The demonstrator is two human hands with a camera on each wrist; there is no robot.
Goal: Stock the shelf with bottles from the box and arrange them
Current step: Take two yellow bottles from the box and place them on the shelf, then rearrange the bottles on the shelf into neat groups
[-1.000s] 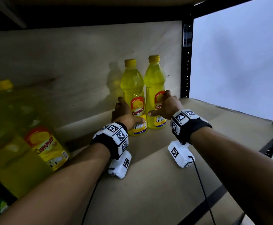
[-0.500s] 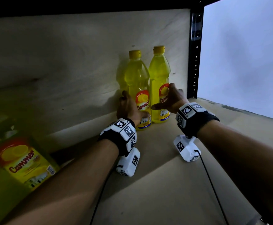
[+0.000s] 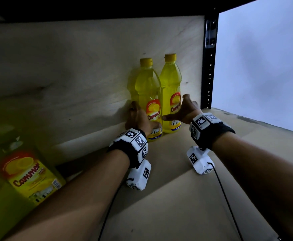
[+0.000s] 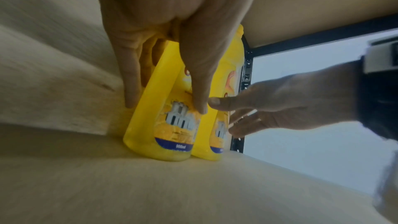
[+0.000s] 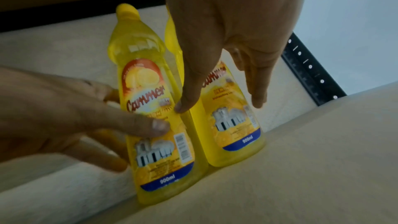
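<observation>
Two yellow bottles with "Cammer" labels stand upright and touching in the back right corner of the shelf board (image 3: 177,197). My left hand (image 3: 140,117) holds the left bottle (image 3: 147,87) low down, thumb on the front label and fingers along its far side, as the left wrist view shows of this hand (image 4: 165,105) and bottle (image 4: 163,134). My right hand (image 3: 182,108) is spread by the right bottle (image 3: 170,79). In the right wrist view its hand (image 5: 220,105) has straight fingers beside that bottle (image 5: 234,134) and its thumb tip at the seam with the left bottle (image 5: 155,151).
A third yellow bottle (image 3: 25,174), blurred, stands close at the left front. The plywood back wall (image 3: 72,75) is right behind the two bottles. A black upright post (image 3: 209,66) bounds the shelf on the right, with a white wall beyond. A dark upper shelf hangs overhead.
Both bottles have slid back and right toward the corner post. My right hand, which gripped the right bottle, has straightened its fingers. The left hand keeps its hold.
</observation>
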